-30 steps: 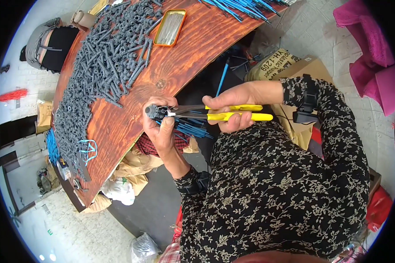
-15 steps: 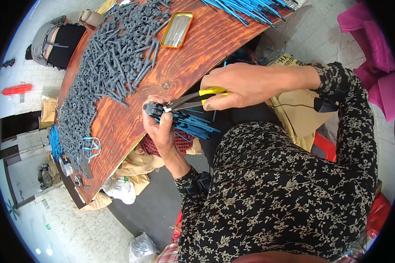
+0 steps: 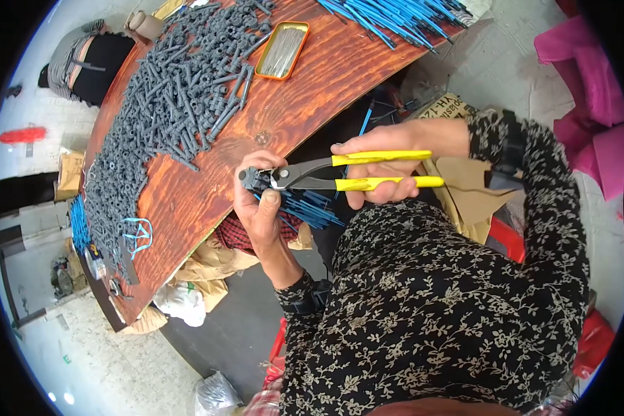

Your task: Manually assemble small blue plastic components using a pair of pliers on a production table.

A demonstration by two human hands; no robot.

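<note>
The table runs from far right to near left ahead of me, its red-brown board heaped on the left with grey plugs, with blue rods at the far right edge and an orange tin of thin pins between them. Below the table edge, over my lap, sit my two hands. My right hand is wrapped around the yellow handles of the pliers, fingers curled over the top handle and under the lower one; the handles stand a little apart, so the grip is not squeezed home. The pliers lie almost level, long axis running right to left, head pointing at my left hand. My left hand comes up from below, thumb upright, fingers closed around a small grey piece and a bundle of blue rods that fan out to the right under the pliers. The plier head meets the grey piece right at my left fingertips, touching it; I cannot tell how far the jaws have bitten. The piece is held by the left hand, just left of the plier head.
</note>
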